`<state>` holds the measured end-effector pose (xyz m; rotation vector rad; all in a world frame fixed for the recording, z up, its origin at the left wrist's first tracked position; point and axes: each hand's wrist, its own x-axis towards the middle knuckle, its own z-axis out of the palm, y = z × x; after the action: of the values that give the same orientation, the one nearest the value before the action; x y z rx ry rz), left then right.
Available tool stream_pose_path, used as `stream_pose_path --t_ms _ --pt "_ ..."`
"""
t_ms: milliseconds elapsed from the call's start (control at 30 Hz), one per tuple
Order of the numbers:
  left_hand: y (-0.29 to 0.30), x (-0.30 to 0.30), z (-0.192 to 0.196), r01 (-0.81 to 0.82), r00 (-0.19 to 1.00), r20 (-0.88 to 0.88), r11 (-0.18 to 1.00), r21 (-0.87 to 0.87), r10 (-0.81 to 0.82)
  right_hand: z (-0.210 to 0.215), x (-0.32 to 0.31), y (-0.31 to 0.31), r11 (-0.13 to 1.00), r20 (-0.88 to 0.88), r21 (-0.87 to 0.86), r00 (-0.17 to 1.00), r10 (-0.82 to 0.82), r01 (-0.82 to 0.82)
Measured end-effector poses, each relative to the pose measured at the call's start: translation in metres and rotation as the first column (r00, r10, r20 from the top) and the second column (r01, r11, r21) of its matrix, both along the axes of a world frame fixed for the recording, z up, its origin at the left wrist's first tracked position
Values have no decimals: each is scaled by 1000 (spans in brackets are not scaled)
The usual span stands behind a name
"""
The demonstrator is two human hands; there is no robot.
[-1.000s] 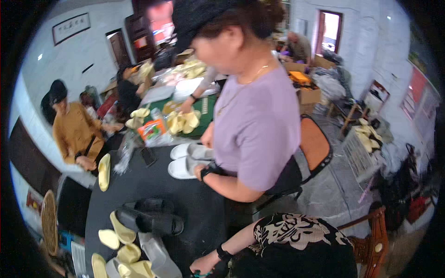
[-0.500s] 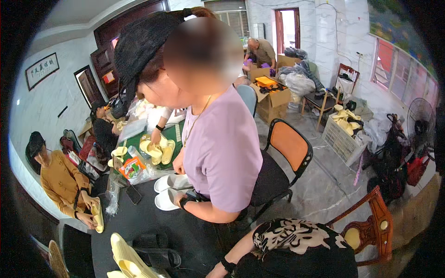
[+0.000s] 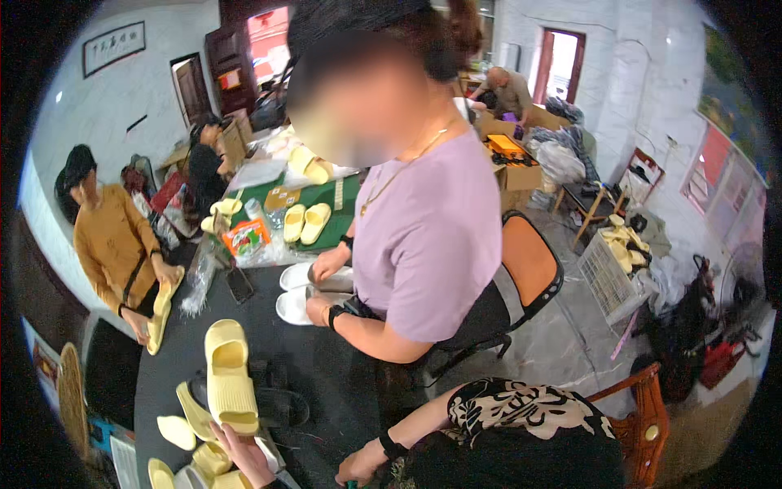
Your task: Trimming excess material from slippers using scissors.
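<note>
From the lower edge my left hand (image 3: pixel 248 458) reaches up and grips a pale yellow slipper (image 3: pixel 231 379) by its toe end; the slipper is tilted up above the black table (image 3: pixel 326 391). Several more yellow slippers (image 3: pixel 195 410) lie around that hand, beside a black slipper (image 3: pixel 283 406) partly hidden behind the raised one. At the table's near edge is my right hand (image 3: pixel 358 468), below a floral sleeve and black wristband. Its fingers are closed around a small green thing (image 3: pixel 351 484), mostly cut off by the frame.
A co-worker in lilac stands close ahead, both hands at white slippers (image 3: pixel 295 306). At left, another person holds a yellow slipper (image 3: pixel 165 314). A phone (image 3: pixel 239 285), clear plastic wrap (image 3: pixel 198 281) and green mat (image 3: pixel 346 196) lie beyond; a wooden chair (image 3: pixel 639 424) stands right.
The view has shifted, and the scene sits higher. My left hand has come into view with a yellow slipper raised. Both the lilac co-worker's hands now show at the white slippers.
</note>
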<state>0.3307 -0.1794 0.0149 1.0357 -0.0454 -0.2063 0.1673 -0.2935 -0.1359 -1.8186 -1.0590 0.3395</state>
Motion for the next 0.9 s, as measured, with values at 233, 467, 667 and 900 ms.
stream_pose_path --t_ms 233,467,667,900 --pt "26 -27 11 3 1000 24 994 113 -5 82 -12 3 945 -357 -323 932 -64 -59" --pt "75 -59 42 -97 995 -6 990 101 98 81 -6 13 974 -366 -111 920 142 -195" --pt "136 -118 130 -394 884 340 904 166 322 85 0 49 910 -332 -181 895 299 -372" --pt "173 -203 248 -778 440 768 624 68 465 79 8 74 844 -435 -210 821 371 -493"
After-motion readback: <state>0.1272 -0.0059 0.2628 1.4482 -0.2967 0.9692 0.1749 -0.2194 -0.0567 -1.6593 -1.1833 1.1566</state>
